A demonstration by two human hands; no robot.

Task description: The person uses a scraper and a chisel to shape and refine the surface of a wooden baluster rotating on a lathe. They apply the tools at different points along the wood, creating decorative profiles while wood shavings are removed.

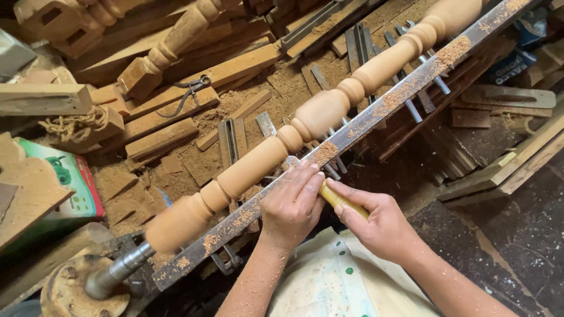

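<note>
Hands: left hand [292, 205] pressed on sawdust-flecked steel rest [352, 126], right hand [376, 223] clamped around yellow chisel handle [342, 201].

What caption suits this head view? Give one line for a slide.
Left hand and right hand steady a yellow-handled tool on a sawdust-covered rest bar beside a turned wooden spindle.

Bare forearms; cream green-dotted garment [329, 282]

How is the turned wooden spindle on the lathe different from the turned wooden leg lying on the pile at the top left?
The spindle on the lathe looks pale, smooth and longer; the leg on the pile looks darker, rougher and shorter. The spindle is mounted beside the metal tool rest; the leg lies loose on planks. Both have rounded beads.
</note>
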